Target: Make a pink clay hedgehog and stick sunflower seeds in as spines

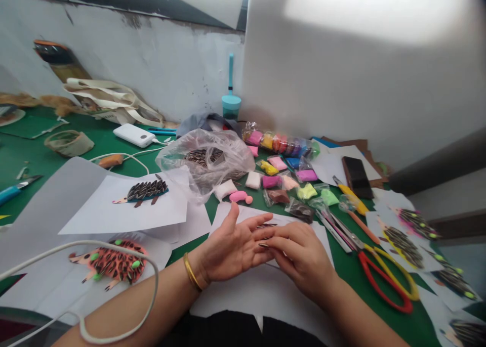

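Observation:
My left hand (235, 251) lies palm up over white paper (235, 294), its fingers stretched out. Over those fingers, my right hand (306, 258) pinches a small dark sunflower seed (264, 245) between thumb and fingertips. A few more dark seeds (267, 225) show by the left fingertips; whether they rest on the fingers or on the paper behind I cannot tell. Beyond the hands stands an open clear plastic bag (174, 157) of sunflower seeds. A pink clay piece (240, 197) sits just past my left thumb.
Small bags of coloured clay (279, 196) spread behind my hands. Red and yellow scissors (383, 281), a craft knife (351, 195) and a phone (357, 176) lie right. Seed hedgehog pictures (146, 190) flank both sides. A white cable (157, 281) loops over my left forearm.

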Tool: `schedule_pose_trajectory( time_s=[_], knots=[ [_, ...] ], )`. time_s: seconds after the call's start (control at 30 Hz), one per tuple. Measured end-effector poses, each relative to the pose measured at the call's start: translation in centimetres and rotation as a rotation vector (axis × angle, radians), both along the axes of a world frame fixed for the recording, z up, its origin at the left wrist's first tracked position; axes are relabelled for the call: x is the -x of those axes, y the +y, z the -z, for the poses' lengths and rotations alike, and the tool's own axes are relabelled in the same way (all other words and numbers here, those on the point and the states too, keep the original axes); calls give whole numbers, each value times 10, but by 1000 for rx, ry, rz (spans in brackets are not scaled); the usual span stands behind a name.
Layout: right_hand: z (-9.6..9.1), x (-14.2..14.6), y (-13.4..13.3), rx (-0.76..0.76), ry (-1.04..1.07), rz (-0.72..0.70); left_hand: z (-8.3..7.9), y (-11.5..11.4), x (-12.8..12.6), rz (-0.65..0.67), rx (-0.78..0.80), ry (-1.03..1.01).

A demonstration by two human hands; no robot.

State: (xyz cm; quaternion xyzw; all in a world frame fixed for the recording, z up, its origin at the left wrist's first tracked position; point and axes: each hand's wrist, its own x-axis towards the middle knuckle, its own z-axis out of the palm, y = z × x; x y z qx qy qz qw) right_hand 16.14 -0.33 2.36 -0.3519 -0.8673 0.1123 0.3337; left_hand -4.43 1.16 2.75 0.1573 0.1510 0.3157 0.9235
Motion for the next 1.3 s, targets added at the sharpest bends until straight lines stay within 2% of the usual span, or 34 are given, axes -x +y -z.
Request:
schedule_pose_trajectory(
  time_s=[0.07, 0.17, 0.27, 0.37, 0.53, 0.73, 0.87, 0.97, 1.1, 1.3],
  knots=[
    [0, -3, 1, 22, 26, 50, 0, 1, 0, -93, -122, 127],
    [1, -6, 2, 68, 64, 91, 1, 3, -1, -232, -472, 486],
    [2, -6, 2, 105, 68, 73, 1, 2, -1, -271, -781, 827],
    [3, -3, 2, 118, 70, 62, 1, 1, -3, -300, -953, 994],
    [5, -1, 1, 194, 121, 69, 5, -1, -5, -349, -1113, 1092],
    [7, -13, 6, 233, 175, 129, 7, 3, 2, -313, -1292, 1138],
    [10, -30, 11, 264, 69, 223, 17, 9, 10, -343, -1519, 1255],
    [14, -36, 10, 279, -41, 238, 28, 12, 12, -267, -1663, 1357],
    [19, -32, 6, 205, -160, 267, 34, 11, 11, -116, -1693, 1460],
    [26, -23, 6, 107, -208, 276, 37, 12, 11, -76, -1640, 1433]
  ],
)
